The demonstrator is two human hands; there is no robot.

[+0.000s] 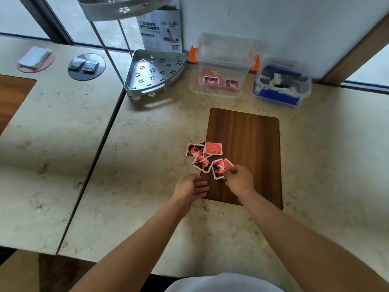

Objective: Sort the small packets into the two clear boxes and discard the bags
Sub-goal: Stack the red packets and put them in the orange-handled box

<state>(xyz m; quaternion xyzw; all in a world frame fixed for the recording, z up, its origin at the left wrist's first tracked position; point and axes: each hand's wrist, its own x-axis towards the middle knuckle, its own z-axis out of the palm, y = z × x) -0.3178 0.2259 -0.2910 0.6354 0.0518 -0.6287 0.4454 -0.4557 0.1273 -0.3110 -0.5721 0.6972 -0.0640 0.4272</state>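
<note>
We see our left hand [190, 187] lying flat with fingers loose and holding nothing, our right hand [239, 179] pinching a red packet [219, 168] at the near end of the little pile [205, 157] on the brown board's [248, 144] edge, and far back the two clear boxes [221, 66] by the wall.

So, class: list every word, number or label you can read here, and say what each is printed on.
Nothing can be read for certain.
Product card behind the metal corner shelf: printed headline, price line and barcode, too blurred.
Red packets by the right hand: print too small.
Dark packets: unreadable.
</note>
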